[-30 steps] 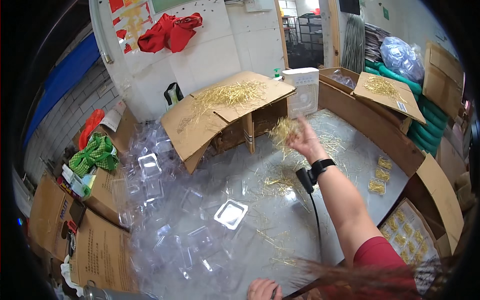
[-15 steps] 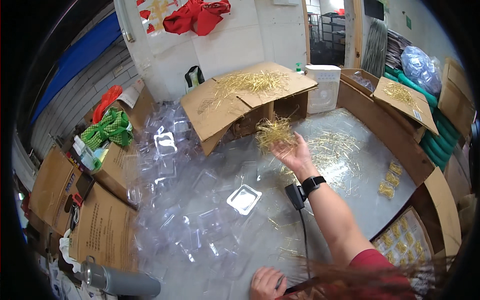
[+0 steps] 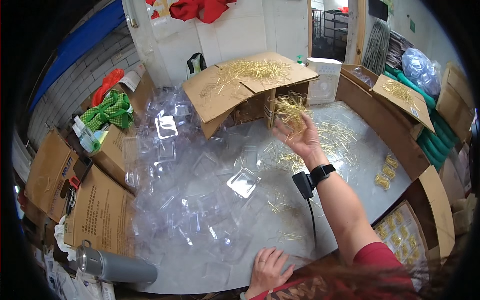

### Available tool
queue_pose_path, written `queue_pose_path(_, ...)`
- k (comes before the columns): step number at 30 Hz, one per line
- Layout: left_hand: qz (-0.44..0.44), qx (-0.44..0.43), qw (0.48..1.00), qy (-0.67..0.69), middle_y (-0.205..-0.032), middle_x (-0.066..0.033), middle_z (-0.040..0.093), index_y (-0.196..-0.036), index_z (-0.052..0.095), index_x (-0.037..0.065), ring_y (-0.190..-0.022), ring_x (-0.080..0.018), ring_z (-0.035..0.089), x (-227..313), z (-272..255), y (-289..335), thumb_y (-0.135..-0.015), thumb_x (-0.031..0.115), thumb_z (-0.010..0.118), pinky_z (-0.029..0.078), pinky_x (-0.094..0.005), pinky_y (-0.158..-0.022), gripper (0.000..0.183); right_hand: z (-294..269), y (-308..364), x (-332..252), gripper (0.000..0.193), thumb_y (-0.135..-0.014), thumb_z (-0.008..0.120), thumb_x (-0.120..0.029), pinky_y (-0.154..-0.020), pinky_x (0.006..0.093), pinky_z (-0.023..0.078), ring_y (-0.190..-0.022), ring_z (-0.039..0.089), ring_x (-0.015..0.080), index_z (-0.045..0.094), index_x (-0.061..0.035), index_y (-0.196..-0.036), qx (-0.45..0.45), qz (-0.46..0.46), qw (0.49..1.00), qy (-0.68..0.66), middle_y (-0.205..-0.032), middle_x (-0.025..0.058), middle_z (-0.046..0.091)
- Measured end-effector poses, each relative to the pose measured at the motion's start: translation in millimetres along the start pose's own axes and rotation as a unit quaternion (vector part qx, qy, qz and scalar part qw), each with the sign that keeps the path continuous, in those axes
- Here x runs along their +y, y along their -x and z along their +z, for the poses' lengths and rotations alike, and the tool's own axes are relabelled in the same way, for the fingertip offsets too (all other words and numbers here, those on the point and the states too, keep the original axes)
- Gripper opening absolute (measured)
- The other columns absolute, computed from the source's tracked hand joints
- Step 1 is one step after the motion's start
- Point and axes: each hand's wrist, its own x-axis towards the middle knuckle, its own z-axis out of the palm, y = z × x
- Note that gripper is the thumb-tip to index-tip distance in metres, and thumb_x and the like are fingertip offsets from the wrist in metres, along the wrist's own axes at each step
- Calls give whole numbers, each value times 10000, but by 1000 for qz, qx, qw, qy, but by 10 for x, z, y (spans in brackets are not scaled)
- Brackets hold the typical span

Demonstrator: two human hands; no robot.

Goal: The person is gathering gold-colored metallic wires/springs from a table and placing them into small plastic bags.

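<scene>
A grey-topped bench [image 3: 372, 150] fills the middle of the room, its near edge curving in the fisheye. Beyond its far edge rises a white panelled wall [image 3: 245, 30], with a red cloth [image 3: 202, 9] hanging high on it. Past the far right corner a doorway [image 3: 320, 37] with a wooden frame [image 3: 360, 30] opens onto what looks like dark shelving [image 3: 336, 30], though it is too dim to be sure. Off the left edge runs a pale block wall [image 3: 95, 75], a blue sheet [image 3: 80, 50] along it. Light glares on the bench's right half
</scene>
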Motion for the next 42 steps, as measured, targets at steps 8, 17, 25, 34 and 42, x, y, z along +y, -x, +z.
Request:
queue_pose_path(8,7,6,1000,16,-1087,-101,664,-974,719,42,-1112,-313,582,6,26,58,-758,232,799,450,-502,-1000,298,-212,-275,-88,319,-924,698,-228,-1020,546,472,-1140,533,296,587,-149,-1212,161,14,930,331,-1225,74,588)
queue_pose_path(17,-23,-6,998,50,-1104,-119,661,-992,713,30,-1127,-334,576,46,51,172,-787,223,771,440,-517,-1011,288,-364,-322,-12,258,-883,723,-186,-998,576,462,-1158,546,278,622,-154,-1119,135,-16,976,168,-1221,76,590)
queue_pose_path(25,-25,-15,998,60,-1120,-136,659,-1008,708,20,-1141,-352,571,23,33,145,-812,216,745,430,-529,-1020,280,-557,-710,6,252,-889,727,-244,-855,281,462,-941,626,170,717,-137,-1117,20,-117,842,527,-986,49,691)
queue_pose_path(34,-33,-16,997,69,-1137,-155,656,-1026,702,9,-1156,-372,566,20,27,163,-840,207,717,420,-543,-1030,272,-36,-856,-148,211,-780,769,-266,-966,444,431,-1130,554,282,783,-225,-987,-98,-369,359,852,-1141,22,643)
queue_pose_path(42,-25,-20,996,79,-1152,-172,653,-1042,697,-2,-1170,-390,561,20,2,151,-865,200,692,411,-556,-1040,268,-95,-823,-272,177,-815,731,-279,-864,435,462,-986,601,274,759,-192,-967,92,-379,402,828,-980,46,662)
